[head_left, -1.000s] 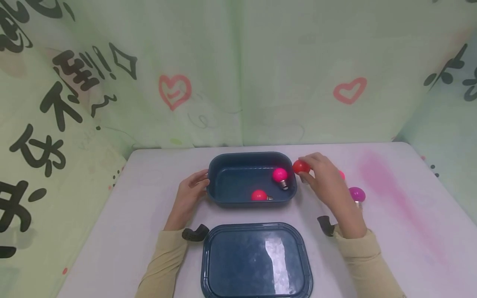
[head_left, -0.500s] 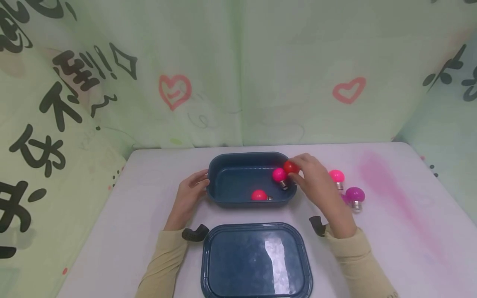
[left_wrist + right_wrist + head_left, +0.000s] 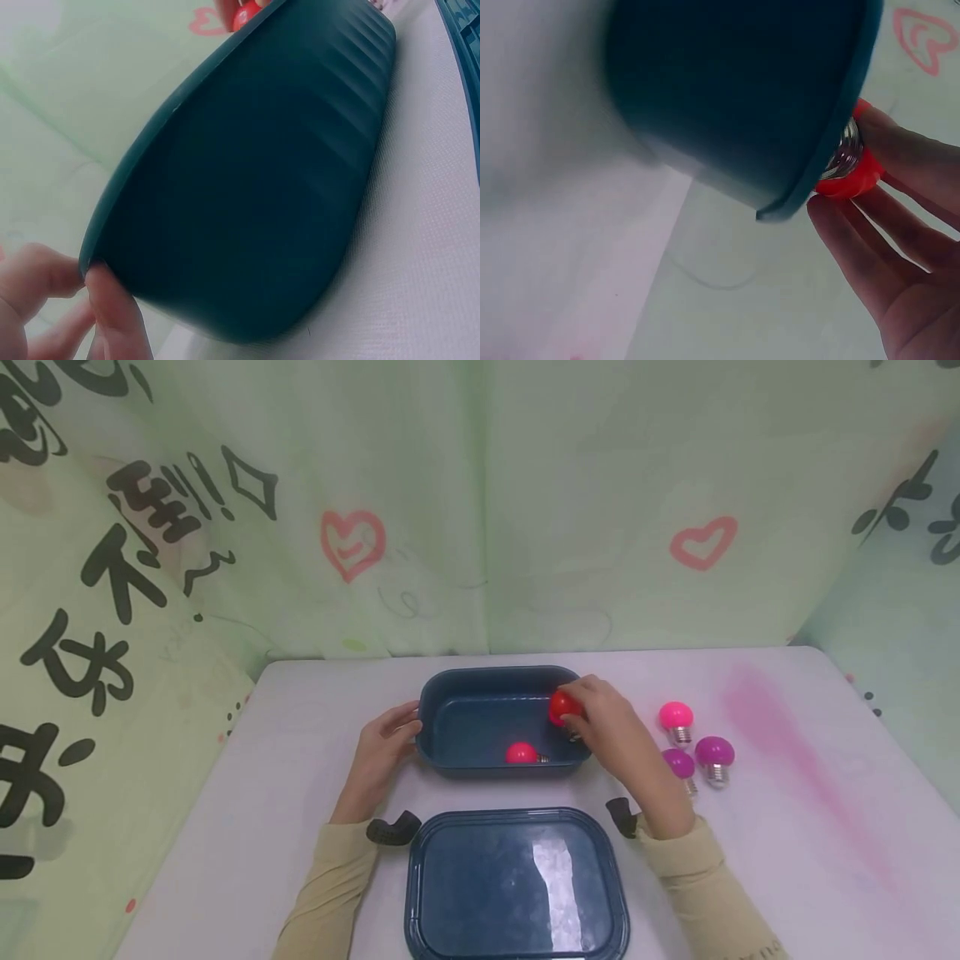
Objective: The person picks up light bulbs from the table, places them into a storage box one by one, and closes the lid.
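A dark blue rectangular box (image 3: 480, 772) stands on the table with its inside facing up. My left hand (image 3: 381, 752) pinches its left end; in the left wrist view the thumb and a finger (image 3: 120, 319) meet at the rim. With my right hand (image 3: 611, 727) I hold a red light bulb (image 3: 561, 707) over the right end of the box. In the right wrist view its metal screw base (image 3: 845, 154) shows beside the rim. A pinkish-red bulb (image 3: 521, 753) lies inside near the front wall. The pink bulb beside it is mostly hidden behind the red one.
Right of the box, a pink bulb (image 3: 677, 717) and two purple bulbs, one nearer (image 3: 678, 765) and one farther right (image 3: 715, 752), rest on the white table (image 3: 780, 860). A dark blue lid (image 3: 510, 885) lies in front of the box. Printed cloth (image 3: 540, 527) hangs behind.
My right hand has carried the red bulb leftward from outside the box to over its right end, uncovering the bulbs on the table. The left hand has stayed put.
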Demonstrator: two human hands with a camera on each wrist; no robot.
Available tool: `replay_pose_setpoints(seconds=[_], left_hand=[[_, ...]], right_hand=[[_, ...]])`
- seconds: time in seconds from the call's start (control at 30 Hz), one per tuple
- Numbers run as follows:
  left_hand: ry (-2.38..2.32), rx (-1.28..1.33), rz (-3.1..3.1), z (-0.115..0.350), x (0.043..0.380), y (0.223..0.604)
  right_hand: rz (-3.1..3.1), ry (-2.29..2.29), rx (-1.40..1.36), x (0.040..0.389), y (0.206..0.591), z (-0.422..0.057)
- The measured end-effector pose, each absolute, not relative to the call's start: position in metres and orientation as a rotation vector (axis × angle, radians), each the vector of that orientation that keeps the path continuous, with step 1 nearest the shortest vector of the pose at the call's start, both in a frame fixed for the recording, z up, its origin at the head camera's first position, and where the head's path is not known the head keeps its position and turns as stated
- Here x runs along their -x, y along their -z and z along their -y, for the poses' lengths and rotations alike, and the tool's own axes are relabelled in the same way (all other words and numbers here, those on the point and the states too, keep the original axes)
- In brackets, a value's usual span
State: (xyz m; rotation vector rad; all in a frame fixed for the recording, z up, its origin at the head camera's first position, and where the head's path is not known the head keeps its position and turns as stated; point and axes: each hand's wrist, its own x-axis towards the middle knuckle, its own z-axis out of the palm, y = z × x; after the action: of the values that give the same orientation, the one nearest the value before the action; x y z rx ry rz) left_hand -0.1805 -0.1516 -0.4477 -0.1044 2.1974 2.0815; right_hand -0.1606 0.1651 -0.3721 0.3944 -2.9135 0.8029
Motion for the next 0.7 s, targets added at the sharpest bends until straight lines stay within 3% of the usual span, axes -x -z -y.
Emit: replay_pose_setpoints(seconds=[0.7], left_hand=[[-2.104, 0.095, -2.162, 0.153, 0.182, 0.448]], right_hand=[[2.915, -0.714, -0.484, 0.172, 0.396, -0.150]])
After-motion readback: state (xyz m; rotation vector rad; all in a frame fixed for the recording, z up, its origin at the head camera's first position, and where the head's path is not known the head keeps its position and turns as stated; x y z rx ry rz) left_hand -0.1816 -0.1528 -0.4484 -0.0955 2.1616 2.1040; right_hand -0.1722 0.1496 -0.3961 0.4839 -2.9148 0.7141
